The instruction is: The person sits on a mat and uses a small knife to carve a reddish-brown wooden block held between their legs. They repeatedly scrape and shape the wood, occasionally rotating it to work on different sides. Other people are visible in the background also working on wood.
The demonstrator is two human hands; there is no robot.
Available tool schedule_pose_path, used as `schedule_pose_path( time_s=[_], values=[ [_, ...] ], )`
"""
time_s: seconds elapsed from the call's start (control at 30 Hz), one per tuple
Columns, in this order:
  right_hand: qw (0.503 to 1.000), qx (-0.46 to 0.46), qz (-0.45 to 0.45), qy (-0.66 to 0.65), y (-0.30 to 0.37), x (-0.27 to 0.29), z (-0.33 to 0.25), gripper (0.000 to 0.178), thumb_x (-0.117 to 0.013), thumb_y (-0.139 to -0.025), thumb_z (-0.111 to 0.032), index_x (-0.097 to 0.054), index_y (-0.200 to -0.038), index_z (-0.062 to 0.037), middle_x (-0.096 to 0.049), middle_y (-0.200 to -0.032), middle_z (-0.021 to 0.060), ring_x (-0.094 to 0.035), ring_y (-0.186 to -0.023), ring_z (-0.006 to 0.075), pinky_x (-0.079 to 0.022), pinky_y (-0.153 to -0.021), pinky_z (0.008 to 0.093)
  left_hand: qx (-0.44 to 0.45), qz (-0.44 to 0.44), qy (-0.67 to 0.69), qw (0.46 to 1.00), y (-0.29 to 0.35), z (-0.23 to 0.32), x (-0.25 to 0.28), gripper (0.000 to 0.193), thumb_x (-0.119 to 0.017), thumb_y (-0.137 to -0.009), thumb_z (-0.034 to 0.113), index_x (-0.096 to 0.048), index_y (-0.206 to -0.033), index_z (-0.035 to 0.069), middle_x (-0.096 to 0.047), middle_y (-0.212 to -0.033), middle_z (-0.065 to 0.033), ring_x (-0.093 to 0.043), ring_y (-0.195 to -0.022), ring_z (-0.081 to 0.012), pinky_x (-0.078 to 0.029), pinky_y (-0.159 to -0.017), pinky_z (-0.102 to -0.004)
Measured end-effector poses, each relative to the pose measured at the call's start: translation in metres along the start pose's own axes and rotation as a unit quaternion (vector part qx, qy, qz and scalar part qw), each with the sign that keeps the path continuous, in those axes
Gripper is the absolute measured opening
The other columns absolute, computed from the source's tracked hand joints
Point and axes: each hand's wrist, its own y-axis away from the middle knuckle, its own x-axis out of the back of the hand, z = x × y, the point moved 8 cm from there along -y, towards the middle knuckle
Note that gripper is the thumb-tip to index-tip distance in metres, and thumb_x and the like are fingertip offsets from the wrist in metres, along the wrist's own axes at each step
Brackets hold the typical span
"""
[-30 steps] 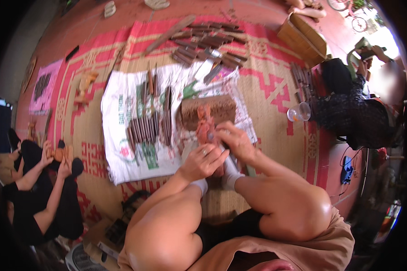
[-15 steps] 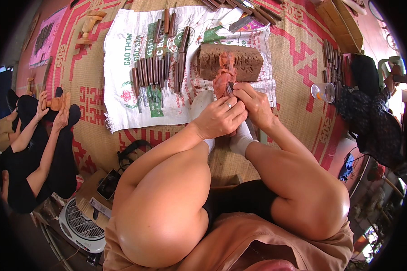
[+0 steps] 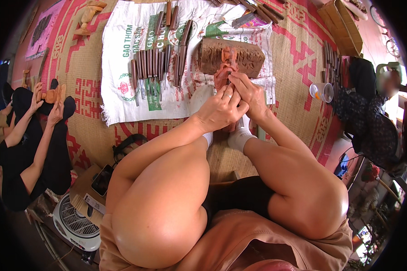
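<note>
A reddish carved wooden figure [image 3: 225, 72] leans against a dark, notched wooden block [image 3: 253, 58], its near end low between my feet. Over its near part my two hands come together. My right hand [image 3: 252, 95] is closed, thumb and fingers pinching a slim dark carving tool [image 3: 230, 80] close to the carving. Directly beside it, my left hand [image 3: 219, 110], with a ring on one finger, is curled round the same tool. Fingers hide most of the tool, so its working tip cannot be made out.
Several wooden-handled chisels [image 3: 151, 65] lie in a row on a white woven sack [image 3: 117, 106] over a patterned mat [image 3: 88, 113]. A clear plastic cup [image 3: 326, 92] stands right. Another person's hands [image 3: 54, 110] hold a wooden carving [image 3: 54, 94] at left. A fan [image 3: 79, 221] sits near-left.
Both hands have shifted slightly away from me along the carving, and the right fingers now cover more of the tool. The whole view has tilted a little.
</note>
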Motion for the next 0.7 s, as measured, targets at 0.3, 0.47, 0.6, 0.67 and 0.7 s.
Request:
schedule_pose_path(
  time_s=[0.3,0.47,0.6,0.67,0.7],
  values=[
    [0.997,0.010,0.006,-0.077,-0.004,0.010,0.011,0.041,-0.063,-0.074,-0.008,-0.060,-0.114,-0.0035,-0.060,-0.115,0.0107,-0.067,-0.089,0.0287,-0.057,-0.064,0.0336,-0.020,0.013,-0.054,0.998,-0.018,0.008,-0.005,0.014,-0.060,-0.071,0.013,-0.053,-0.074,0.001,-0.059,-0.079,-0.0225,-0.065,-0.078,-0.0340,-0.057,-0.069,-0.0360],
    [0.996,0.060,-0.011,-0.063,0.001,0.004,0.010,0.036,-0.063,-0.076,-0.010,-0.061,-0.111,-0.0042,-0.061,-0.113,0.0102,-0.066,-0.087,0.0294,-0.055,-0.060,0.0339,-0.046,-0.005,-0.076,0.996,-0.011,0.020,-0.012,0.014,-0.058,-0.077,0.013,-0.055,-0.076,-0.001,-0.059,-0.078,-0.0242,-0.066,-0.074,-0.0349,-0.057,-0.063,-0.0364],
    [0.996,0.033,-0.015,-0.079,-0.001,0.008,0.016,0.033,-0.062,-0.077,-0.010,-0.061,-0.110,-0.0055,-0.062,-0.108,0.0092,-0.066,-0.082,0.0285,-0.054,-0.059,0.0348,-0.030,-0.019,-0.078,0.996,-0.018,0.019,-0.016,0.015,-0.059,-0.076,0.013,-0.055,-0.076,-0.002,-0.059,-0.077,-0.0237,-0.066,-0.072,-0.0327,-0.056,-0.061,-0.0327],
    [0.997,0.046,-0.013,-0.053,0.001,0.004,0.015,0.033,-0.062,-0.077,-0.011,-0.061,-0.110,-0.0055,-0.062,-0.107,0.0088,-0.066,-0.080,0.0288,-0.054,-0.059,0.0349,-0.049,-0.031,-0.072,0.996,-0.014,0.022,-0.017,0.015,-0.059,-0.076,0.012,-0.054,-0.076,-0.002,-0.059,-0.077,-0.0230,-0.066,-0.072,-0.0323,-0.056,-0.060,-0.0317],
    [0.996,0.053,-0.018,-0.076,-0.003,0.000,0.014,0.032,-0.062,-0.077,-0.011,-0.061,-0.109,-0.0056,-0.062,-0.106,0.0086,-0.066,-0.079,0.0287,-0.054,-0.059,0.0348,-0.028,-0.035,-0.085,0.995,-0.012,0.019,-0.017,0.015,-0.059,-0.076,0.012,-0.055,-0.076,-0.002,-0.059,-0.076,-0.0231,-0.066,-0.072,-0.0324,-0.056,-0.061,-0.0319]
  ],
)
